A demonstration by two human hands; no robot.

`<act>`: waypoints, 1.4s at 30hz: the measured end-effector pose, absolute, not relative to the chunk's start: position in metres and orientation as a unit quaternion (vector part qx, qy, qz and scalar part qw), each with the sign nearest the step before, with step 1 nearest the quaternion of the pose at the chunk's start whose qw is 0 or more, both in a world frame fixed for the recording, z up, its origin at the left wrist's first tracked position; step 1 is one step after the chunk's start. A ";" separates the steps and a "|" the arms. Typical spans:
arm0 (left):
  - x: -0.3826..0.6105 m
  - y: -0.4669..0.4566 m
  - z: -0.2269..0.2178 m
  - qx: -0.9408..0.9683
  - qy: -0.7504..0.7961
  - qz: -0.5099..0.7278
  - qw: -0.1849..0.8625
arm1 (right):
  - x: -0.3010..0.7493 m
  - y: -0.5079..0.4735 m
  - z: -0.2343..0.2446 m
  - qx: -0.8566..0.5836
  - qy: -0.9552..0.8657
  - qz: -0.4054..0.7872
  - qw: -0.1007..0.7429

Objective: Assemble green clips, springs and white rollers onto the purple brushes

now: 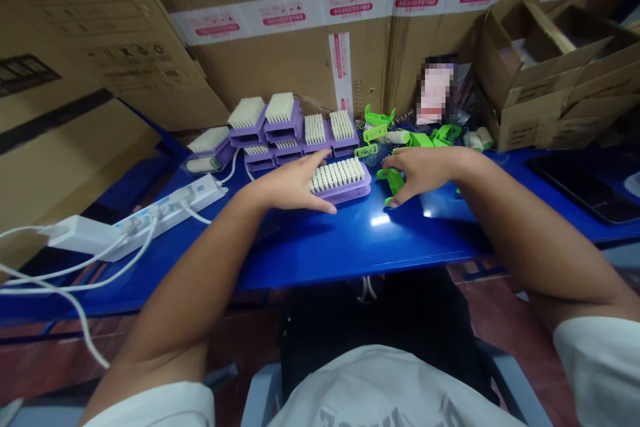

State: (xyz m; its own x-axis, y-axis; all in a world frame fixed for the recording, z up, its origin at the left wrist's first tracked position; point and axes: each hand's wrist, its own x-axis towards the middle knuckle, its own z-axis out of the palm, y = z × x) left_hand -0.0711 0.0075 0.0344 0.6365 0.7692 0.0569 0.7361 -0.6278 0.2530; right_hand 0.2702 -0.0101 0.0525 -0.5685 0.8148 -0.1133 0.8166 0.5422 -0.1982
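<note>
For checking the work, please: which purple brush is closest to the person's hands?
The white-bristled purple brush lying alone on the blue table, between the left hand and right hand; the other brushes sit stacked behind it.

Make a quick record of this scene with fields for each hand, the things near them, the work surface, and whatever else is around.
Left hand: at the end of a purple brush with white bristles
Right hand: fingers over a green plastic part
Nearby: stacked purple brushes
Surface: blue table
Also present: white power strip, cardboard boxes
</note>
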 end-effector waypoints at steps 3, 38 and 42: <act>-0.061 0.006 0.027 0.905 0.413 0.052 0.088 | 0.260 -0.014 0.054 0.486 0.867 -0.114 0.018; -0.061 0.006 0.018 0.898 0.333 0.283 0.048 | 0.253 -0.001 0.033 0.361 0.859 -0.213 -0.294; -0.060 0.004 0.012 0.914 0.285 0.286 0.041 | 0.248 0.001 0.024 0.331 0.867 -0.229 -0.293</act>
State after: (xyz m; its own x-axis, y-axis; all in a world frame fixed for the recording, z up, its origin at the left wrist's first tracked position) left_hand -0.0604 0.0045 0.0116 0.6737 0.5444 0.4998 0.4976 -0.8342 0.2379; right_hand 0.2478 0.0006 0.0235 -0.6099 0.7079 0.3563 0.4395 0.6762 -0.5912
